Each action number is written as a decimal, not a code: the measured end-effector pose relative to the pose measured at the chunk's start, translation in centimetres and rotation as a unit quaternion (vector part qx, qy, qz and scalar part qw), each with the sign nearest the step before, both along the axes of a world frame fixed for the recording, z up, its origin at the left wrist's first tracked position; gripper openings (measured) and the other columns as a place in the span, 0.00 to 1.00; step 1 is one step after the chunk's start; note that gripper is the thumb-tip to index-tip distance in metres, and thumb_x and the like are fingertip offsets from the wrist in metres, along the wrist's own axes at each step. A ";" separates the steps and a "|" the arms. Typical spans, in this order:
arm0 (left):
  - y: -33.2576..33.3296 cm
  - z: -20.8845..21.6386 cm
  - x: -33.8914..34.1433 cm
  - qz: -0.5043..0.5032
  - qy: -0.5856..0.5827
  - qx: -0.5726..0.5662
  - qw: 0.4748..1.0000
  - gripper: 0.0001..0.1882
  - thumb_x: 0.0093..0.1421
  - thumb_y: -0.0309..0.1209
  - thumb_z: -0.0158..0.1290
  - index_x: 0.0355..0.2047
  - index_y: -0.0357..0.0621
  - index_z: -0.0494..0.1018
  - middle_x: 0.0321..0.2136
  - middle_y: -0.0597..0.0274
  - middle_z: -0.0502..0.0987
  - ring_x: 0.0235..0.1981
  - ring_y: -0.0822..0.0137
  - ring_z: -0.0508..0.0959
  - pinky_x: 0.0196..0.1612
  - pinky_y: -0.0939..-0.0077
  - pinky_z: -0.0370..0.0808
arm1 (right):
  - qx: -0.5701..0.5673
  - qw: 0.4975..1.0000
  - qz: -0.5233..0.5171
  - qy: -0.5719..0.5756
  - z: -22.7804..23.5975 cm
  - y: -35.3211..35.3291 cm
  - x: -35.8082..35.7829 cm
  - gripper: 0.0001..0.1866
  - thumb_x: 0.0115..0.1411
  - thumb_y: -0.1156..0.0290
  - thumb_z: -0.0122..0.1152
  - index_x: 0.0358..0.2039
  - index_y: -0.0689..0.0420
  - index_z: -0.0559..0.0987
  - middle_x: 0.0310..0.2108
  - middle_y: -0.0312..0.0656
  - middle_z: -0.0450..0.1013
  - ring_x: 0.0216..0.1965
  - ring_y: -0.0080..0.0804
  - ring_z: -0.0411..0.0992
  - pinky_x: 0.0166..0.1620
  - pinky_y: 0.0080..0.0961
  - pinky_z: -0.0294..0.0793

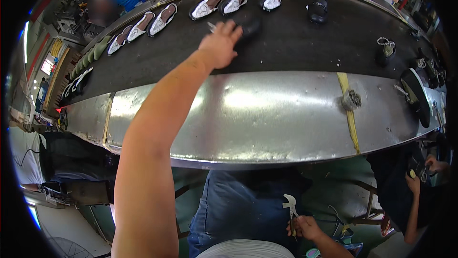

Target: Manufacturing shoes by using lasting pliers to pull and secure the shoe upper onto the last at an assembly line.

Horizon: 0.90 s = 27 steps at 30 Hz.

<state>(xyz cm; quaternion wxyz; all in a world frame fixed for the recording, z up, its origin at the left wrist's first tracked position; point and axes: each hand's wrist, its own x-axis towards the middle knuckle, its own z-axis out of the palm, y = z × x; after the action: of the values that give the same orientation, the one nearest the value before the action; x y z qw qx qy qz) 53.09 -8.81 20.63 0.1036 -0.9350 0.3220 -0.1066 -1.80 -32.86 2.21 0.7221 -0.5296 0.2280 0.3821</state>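
Observation:
My left arm stretches out over the shiny metal counter edge (pixel 267 110) onto the dark conveyor belt (pixel 296 43). My left hand (pixel 220 43) lies on the belt, its fingers touching a black shoe (pixel 250 27) that is partly hidden behind them. My right hand (pixel 305 227) stays low by my lap, closed around the handles of a pair of pliers (pixel 290 206) whose white-tipped jaws point upward. My blue trousers (pixel 234 205) show beneath.
Several white-lined shoes (pixel 207 4) lie along the belt's far side, black ones (pixel 317 10) at the right. A small wire brush (pixel 352 99) sits by a yellow tape strip (pixel 348 110). Other people work at the far side and at my right (pixel 412 181).

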 end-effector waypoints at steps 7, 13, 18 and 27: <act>-1.8 0.9 -0.6 -0.205 -0.004 -0.225 0.952 0.17 0.64 0.28 0.49 0.52 0.42 0.74 0.47 0.54 0.80 0.53 0.60 0.77 0.56 0.60 0.72 | 0.031 0.999 -0.016 0.000 -0.7 -0.8 3.7 0.33 0.73 0.46 0.35 0.48 0.67 0.75 0.37 0.45 0.79 0.34 0.30 0.80 0.28 0.16 0.71; 3.9 -2.1 12.4 0.135 -0.003 -0.531 0.836 0.22 0.63 0.40 0.53 0.53 0.39 0.73 0.49 0.44 0.78 0.51 0.47 0.78 0.56 0.59 0.71 | 0.021 1.000 0.001 0.000 -1.6 -0.9 7.5 0.38 0.71 0.41 0.37 0.47 0.70 0.75 0.36 0.49 0.80 0.34 0.37 0.81 0.25 0.19 0.71; 7.6 -5.6 23.2 0.313 -0.073 -0.501 0.803 0.41 0.59 0.54 0.55 0.59 0.29 0.65 0.59 0.40 0.70 0.61 0.44 0.69 0.63 0.58 0.66 | 0.063 0.998 -0.003 0.015 -3.9 -0.8 9.0 0.35 0.72 0.42 0.37 0.50 0.67 0.73 0.36 0.49 0.80 0.34 0.38 0.81 0.25 0.18 0.70; 8.3 -5.0 26.9 0.361 0.088 -0.464 0.804 0.46 0.56 0.67 0.52 0.59 0.37 0.68 0.61 0.43 0.69 0.63 0.47 0.68 0.66 0.54 0.59 | 0.022 0.993 0.037 0.113 -2.0 -0.2 10.9 0.32 0.72 0.43 0.36 0.52 0.61 0.71 0.35 0.50 0.80 0.32 0.40 0.80 0.24 0.21 0.71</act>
<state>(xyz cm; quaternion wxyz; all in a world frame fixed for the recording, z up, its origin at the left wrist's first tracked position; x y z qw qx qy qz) 80.02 -0.50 15.64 -0.3406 -0.9255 -0.1188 -0.1152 9.07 -33.04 0.20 0.6887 -0.4752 0.2802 0.4706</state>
